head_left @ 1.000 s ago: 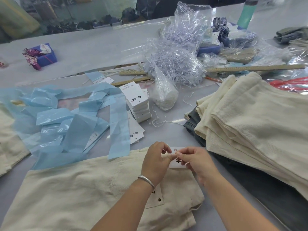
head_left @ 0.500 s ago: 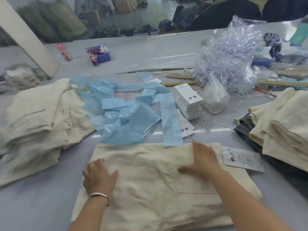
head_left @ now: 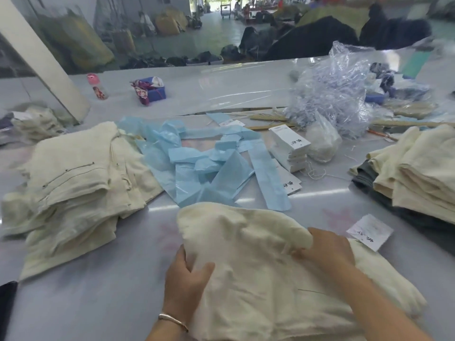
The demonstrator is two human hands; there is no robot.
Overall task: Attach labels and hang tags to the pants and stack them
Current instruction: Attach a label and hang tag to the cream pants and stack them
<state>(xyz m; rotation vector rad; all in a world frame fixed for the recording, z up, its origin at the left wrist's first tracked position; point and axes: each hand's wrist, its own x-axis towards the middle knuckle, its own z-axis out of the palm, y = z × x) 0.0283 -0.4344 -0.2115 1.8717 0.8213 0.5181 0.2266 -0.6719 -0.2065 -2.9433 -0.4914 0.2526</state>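
Cream pants (head_left: 258, 262) bunched on worktop (head_left: 103, 291), long axis running L-R; L hand (head_left: 183, 274) grips left edge, R hand (head_left: 330, 249) grips far fold, hang tag (head_left: 369, 232) off to right.

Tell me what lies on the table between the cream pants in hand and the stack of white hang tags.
In the head view, crumpled blue plastic strips and a loose hang tag lie between the cream pants and the hang tag stack.
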